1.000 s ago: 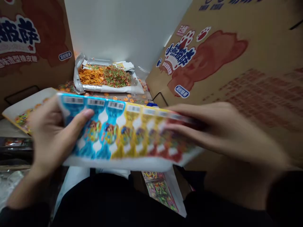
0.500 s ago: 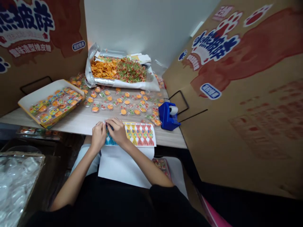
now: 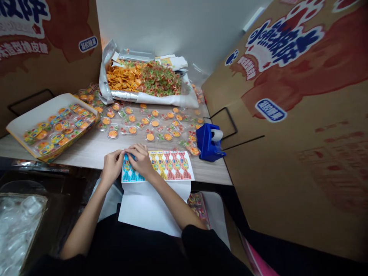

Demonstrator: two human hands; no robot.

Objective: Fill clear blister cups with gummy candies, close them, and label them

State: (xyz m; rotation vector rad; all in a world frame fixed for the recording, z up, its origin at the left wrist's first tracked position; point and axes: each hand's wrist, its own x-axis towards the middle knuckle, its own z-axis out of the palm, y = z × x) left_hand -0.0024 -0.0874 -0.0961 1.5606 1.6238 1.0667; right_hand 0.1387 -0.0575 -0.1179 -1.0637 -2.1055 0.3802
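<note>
Black cloth of the person's clothing fills the near edge, and over it hangs a white sheet of paper (image 3: pixel 149 205) that falls from the edge of the table. Just above it, on the pale wooden table (image 3: pixel 86 147), lies a flat sheet of printed labels (image 3: pixel 168 165), blue at the left, yellow in the middle and red at the right. Both hands meet at its blue end. The left hand (image 3: pixel 112 165) holds the left edge with bent fingers drawn together. The right hand (image 3: pixel 143 160) lies over the blue labels, its fingertips closed on the top edge, touching those of the left hand. Whether they lift a single label I cannot tell.

To the right, near the sheet but apart from it, stands a blue plastic tape dispenser (image 3: pixel 209 142) with a white roll. Behind the sheet many small clear packets with orange sweets (image 3: pixel 149 124) are scattered on the table. At the left a shallow cardboard tray (image 3: pixel 20 124) holds more such packets. Further back an open silver bag (image 3: pixel 129 96) is full of orange and green sweets. Brown cardboard panels (image 3: pixel 287 161) with red and blue print stand at both sides.
</note>
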